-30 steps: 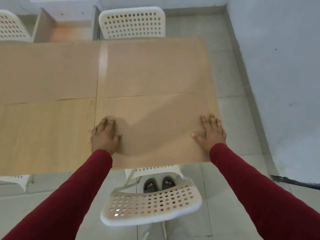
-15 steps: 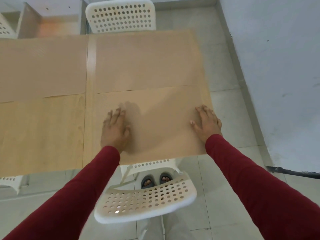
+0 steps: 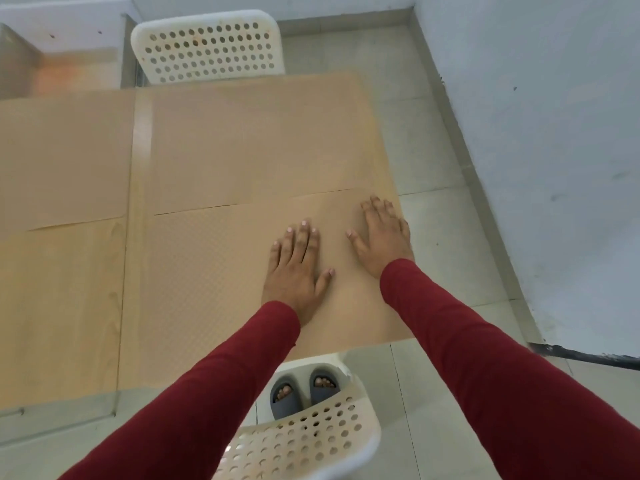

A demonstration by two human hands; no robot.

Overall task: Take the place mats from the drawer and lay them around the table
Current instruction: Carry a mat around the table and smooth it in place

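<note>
A tan textured place mat (image 3: 207, 278) lies flat on the near right part of the wooden table (image 3: 59, 299). Both hands rest palm down on it with fingers spread: my left hand (image 3: 298, 268) near the mat's middle right, my right hand (image 3: 381, 237) at its right edge. Neither hand holds anything. A second tan mat (image 3: 256, 143) lies just beyond it on the far right part, and a third mat (image 3: 62, 157) covers the far left part. The near left part of the table shows bare wood.
A white perforated chair (image 3: 207, 46) stands at the table's far side, and another chair (image 3: 301, 441) is right below me at the near edge. A pale wall (image 3: 554, 133) runs along the right. Tiled floor (image 3: 433, 150) lies between table and wall.
My left hand has slid rightwards across the near mat, from its left edge towards its middle right. My right hand has stayed at the right edge. The view has shifted.
</note>
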